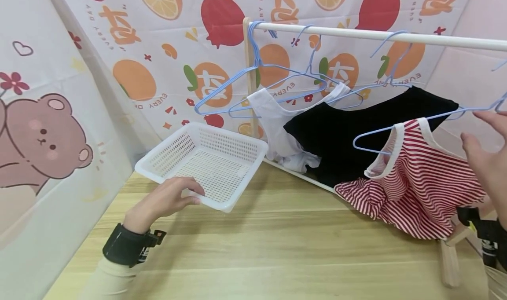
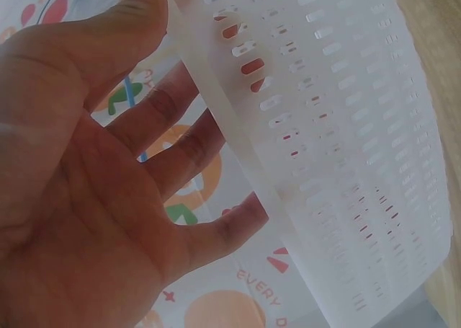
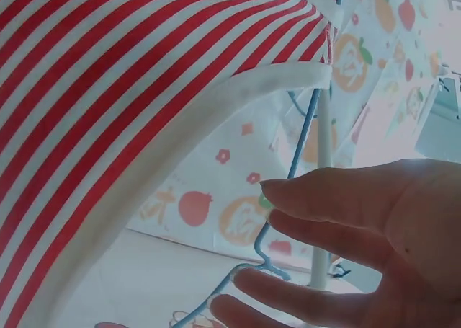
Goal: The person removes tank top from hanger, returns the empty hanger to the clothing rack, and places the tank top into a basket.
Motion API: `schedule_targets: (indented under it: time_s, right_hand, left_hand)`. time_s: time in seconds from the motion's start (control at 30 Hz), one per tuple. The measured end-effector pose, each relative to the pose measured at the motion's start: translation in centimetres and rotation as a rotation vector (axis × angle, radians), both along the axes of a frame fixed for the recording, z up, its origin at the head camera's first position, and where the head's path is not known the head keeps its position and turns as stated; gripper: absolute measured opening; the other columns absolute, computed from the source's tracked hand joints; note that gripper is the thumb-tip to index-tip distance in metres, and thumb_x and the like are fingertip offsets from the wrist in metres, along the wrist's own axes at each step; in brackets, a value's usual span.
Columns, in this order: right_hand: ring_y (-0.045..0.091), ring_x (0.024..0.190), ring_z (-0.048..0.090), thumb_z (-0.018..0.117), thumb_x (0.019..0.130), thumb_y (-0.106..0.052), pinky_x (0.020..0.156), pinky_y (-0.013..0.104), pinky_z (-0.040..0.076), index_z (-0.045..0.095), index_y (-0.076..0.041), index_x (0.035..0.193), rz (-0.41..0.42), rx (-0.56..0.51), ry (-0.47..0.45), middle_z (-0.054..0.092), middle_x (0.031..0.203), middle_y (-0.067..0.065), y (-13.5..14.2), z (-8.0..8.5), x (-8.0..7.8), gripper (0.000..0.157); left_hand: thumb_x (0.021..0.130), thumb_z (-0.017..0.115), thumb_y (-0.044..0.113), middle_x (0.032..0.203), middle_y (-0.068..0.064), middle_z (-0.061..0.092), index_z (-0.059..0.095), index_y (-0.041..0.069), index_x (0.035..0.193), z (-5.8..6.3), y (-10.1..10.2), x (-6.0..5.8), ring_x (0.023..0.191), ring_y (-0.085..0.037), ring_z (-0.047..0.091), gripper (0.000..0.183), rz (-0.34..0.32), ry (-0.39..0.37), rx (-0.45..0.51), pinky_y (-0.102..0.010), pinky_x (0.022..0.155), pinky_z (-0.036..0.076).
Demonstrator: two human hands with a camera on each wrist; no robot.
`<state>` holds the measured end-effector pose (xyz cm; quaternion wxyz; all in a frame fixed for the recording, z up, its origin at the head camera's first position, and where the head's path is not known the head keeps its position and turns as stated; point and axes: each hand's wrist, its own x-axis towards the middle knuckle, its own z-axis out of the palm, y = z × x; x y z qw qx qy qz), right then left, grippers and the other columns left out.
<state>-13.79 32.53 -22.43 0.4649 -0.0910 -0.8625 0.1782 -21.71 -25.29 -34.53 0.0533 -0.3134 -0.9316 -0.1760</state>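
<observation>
A white perforated plastic basket [image 1: 247, 177] stands at the left end of the rack. My left hand [image 1: 168, 199] holds its near rim, fingers over the edge; the left wrist view shows the fingers [image 2: 216, 234] at the basket wall [image 2: 346, 126]. My right hand [image 1: 491, 159] is at the far right with thumb and fingers apart, beside a red-and-white striped sleeveless top [image 1: 431, 172]. That top hangs on a blue wire hanger [image 1: 372, 135], one shoulder over the hanger's arm. In the right wrist view, my right fingers [image 3: 324, 187] are close to the hanger [image 3: 306, 137].
A white rail [image 1: 356, 32] carries several blue hangers, some bare at the left [image 1: 225, 91]. A white top [image 1: 273, 115] and a black top [image 1: 348, 133] hang behind the striped one. A wooden foot [image 1: 449, 262] of the rack stands on the wooden table [image 1: 277, 251]. Printed cloth [image 1: 158, 71] lines the back.
</observation>
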Motion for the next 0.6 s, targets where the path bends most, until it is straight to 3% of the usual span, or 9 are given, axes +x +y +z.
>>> schedule_targets:
  time_s: [0.27, 0.37, 0.6]
  right_hand:
    - [0.022, 0.135, 0.040, 0.052, 0.098, -0.021, 0.115, 0.035, 0.030, 0.055, -0.008, 0.127, -0.034, -0.102, 0.051, 0.048, 0.143, 0.009, -0.4, 1.0, -0.2, 0.032]
    - [0.022, 0.135, 0.039, 0.050, 0.098, -0.021, 0.114, 0.037, 0.031, 0.053, -0.011, 0.129, -0.053, -0.093, 0.039, 0.046, 0.144, 0.008, -0.4, 1.1, -0.2, 0.033]
    - [0.031, 0.138, 0.035, 0.047, 0.097, -0.010, 0.114, 0.049, 0.030, 0.046, -0.013, 0.138, -0.008, -0.036, -0.003, 0.041, 0.147, 0.015, -0.2, 0.9, -0.5, 0.041]
  left_hand:
    - [0.075, 0.079, 0.017, 0.091, 0.008, 0.070, 0.072, 0.019, 0.092, 0.5, 0.1, -0.1, 0.086, -0.013, 0.064, 0.018, -0.006, 0.025, 0.012, -0.036, 0.078, 0.052]
    - [0.075, 0.079, 0.019, 0.091, 0.009, 0.070, 0.072, 0.020, 0.092, 0.4, 0.1, -0.1, 0.086, -0.013, 0.064, 0.018, -0.009, 0.007, 0.011, -0.034, 0.077, 0.052]
    - [0.075, 0.079, 0.017, 0.089, 0.010, 0.069, 0.072, 0.021, 0.090, 0.1, -0.2, 0.3, 0.086, -0.013, 0.064, 0.017, 0.004, 0.004, 0.005, -0.032, 0.076, 0.051]
